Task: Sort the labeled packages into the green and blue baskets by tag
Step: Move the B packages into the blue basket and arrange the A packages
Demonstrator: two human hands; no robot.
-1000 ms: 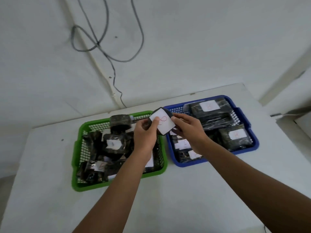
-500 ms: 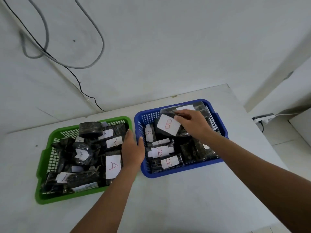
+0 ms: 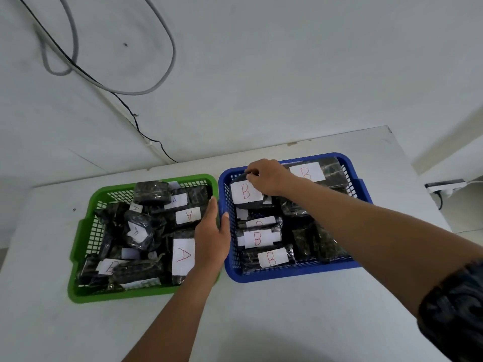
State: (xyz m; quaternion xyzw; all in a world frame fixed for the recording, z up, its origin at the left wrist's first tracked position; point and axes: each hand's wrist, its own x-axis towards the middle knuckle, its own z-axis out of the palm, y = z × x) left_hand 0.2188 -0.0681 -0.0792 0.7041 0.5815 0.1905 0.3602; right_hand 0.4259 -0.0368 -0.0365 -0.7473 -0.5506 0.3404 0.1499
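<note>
A green basket (image 3: 81,231) on the left holds several black wrapped packages with white tags marked A. To its right stands a blue basket (image 3: 362,189) with several black packages tagged B. My right hand (image 3: 266,176) reaches over the blue basket's far left corner, fingers pinched on the top edge of a B-tagged package (image 3: 245,193) that rests among the others. My left hand (image 3: 213,231) lies flat between the two baskets, fingers apart, over the green basket's right rim, holding nothing.
Both baskets sit on a white table (image 3: 261,322) against a white wall. Grey and black cables (image 3: 125,92) hang on the wall at the upper left. A white power strip (image 3: 444,186) lies off the table's right side.
The B-tagged package went from both hands above the baskets, in my right hand alone, down into the blue basket's far left corner. My left hand let go and dropped between the baskets.
</note>
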